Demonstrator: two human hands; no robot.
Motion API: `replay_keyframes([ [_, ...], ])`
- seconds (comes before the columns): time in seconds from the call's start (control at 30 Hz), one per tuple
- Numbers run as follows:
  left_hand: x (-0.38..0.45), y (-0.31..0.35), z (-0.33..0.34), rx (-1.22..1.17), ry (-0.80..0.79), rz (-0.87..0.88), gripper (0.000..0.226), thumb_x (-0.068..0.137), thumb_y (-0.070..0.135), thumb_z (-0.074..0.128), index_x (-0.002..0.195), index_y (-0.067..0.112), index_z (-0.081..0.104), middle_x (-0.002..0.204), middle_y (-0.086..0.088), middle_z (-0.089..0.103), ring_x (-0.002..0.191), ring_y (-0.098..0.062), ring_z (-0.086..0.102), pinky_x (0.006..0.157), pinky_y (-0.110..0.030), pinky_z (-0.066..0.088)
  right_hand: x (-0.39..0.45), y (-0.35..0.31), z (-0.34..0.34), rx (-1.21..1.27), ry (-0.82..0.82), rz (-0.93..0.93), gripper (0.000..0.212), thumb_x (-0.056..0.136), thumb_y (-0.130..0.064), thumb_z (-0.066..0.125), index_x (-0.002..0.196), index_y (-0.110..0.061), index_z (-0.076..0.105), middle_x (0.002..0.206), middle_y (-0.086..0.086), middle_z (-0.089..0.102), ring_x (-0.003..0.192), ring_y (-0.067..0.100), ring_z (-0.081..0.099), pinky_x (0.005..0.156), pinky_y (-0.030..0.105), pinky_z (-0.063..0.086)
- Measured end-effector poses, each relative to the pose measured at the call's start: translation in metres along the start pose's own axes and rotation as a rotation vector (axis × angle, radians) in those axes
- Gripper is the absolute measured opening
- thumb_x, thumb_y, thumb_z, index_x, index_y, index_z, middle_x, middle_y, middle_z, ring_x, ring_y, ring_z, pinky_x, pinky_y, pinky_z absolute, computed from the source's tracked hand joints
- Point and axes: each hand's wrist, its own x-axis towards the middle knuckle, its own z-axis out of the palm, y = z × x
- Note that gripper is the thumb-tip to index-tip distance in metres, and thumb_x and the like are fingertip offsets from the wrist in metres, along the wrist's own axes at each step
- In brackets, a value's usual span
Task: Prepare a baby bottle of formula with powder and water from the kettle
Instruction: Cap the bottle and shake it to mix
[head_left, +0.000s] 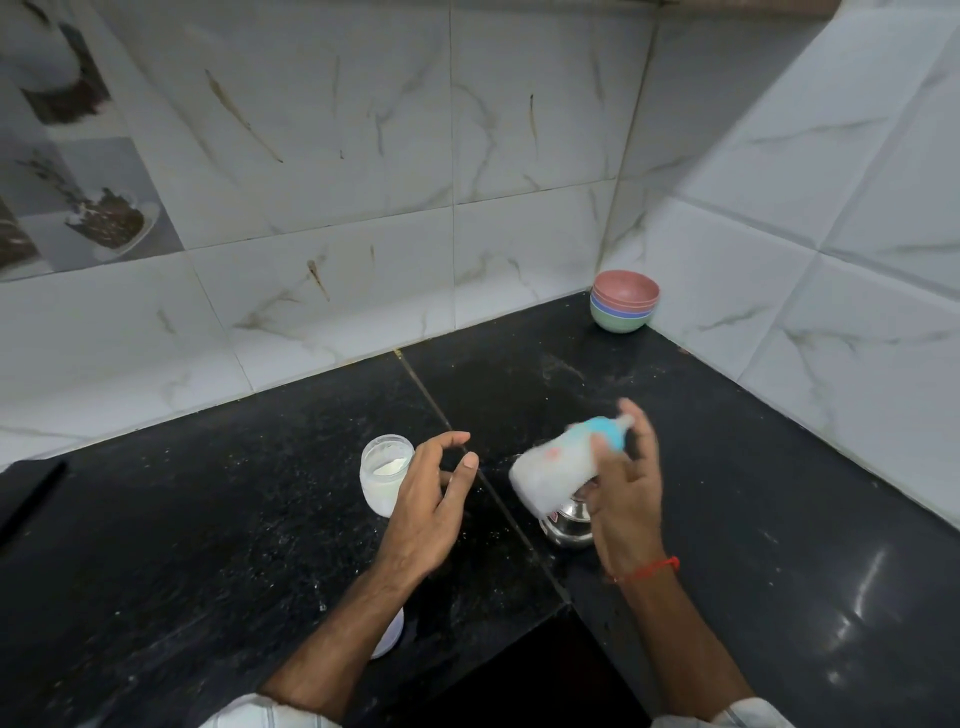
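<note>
No legible txt anywhere; red label on steel vessel (567, 521) and pink marks on blurred bottle (553, 470) too blurry to read.

We're in a kitchen corner. The counter (218, 519) is black polished stone, speckled, with a thin seam (441, 410) running diagonally across it. A step in the front edge drops into shadow (530, 670) low in the middle. Glossy highlights (857, 597) glint on the right side of the slab. Behind it, the back wall (363, 182) is white marble-look tile with brownish veins and grey grout lines. At far left sit decorative tiles (78, 171) printed with brown and white pictures, too blurred to read. The right wall (831, 234) carries the same white tile, meeting the back wall at a corner (631, 156). Light is soft and dim.
</note>
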Motion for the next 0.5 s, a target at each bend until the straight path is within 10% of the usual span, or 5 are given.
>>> replay_keyframes([
  [0.07,0.001,0.0,-0.001,0.007,-0.001,-0.001,0.031,0.105,0.043,0.053,0.135,0.034,0.056,0.132,0.018,0.06,0.099,-0.011,0.07,0.09,-0.036,0.058,-0.009,-0.004,-0.002,-0.19,-0.241,-0.008,0.07,0.085,-0.007,0.072,0.148,-0.021,0.045,0.12,0.018,0.072,0.101,0.024,0.072,0.079,0.031,0.061],
  [0.23,-0.001,0.002,-0.001,0.003,0.008,0.001,0.029,0.107,0.039,0.053,0.135,0.033,0.056,0.13,0.017,0.06,0.098,-0.014,0.07,0.088,-0.032,0.057,0.006,-0.011,0.006,0.321,0.311,-0.049,0.053,0.098,-0.02,0.063,0.147,-0.017,0.041,0.116,0.001,0.069,0.095,0.016,0.073,0.07,0.034,0.062],
  [0.4,-0.002,0.001,0.0,0.006,-0.002,-0.007,0.03,0.106,0.038,0.053,0.136,0.031,0.057,0.132,0.015,0.06,0.098,-0.012,0.07,0.087,-0.028,0.055,-0.014,-0.008,0.006,0.048,-0.007,-0.048,0.069,0.086,-0.014,0.069,0.15,-0.018,0.042,0.118,0.018,0.073,0.104,0.027,0.072,0.085,0.04,0.062],
  [0.5,-0.002,0.001,0.001,-0.005,0.003,-0.005,0.031,0.106,0.041,0.053,0.135,0.031,0.057,0.132,0.015,0.06,0.098,-0.013,0.07,0.089,-0.032,0.057,0.003,-0.014,0.003,0.375,0.286,-0.072,0.053,0.098,-0.024,0.064,0.146,-0.015,0.044,0.132,0.012,0.061,0.11,0.024,0.068,0.077,0.036,0.062],
])
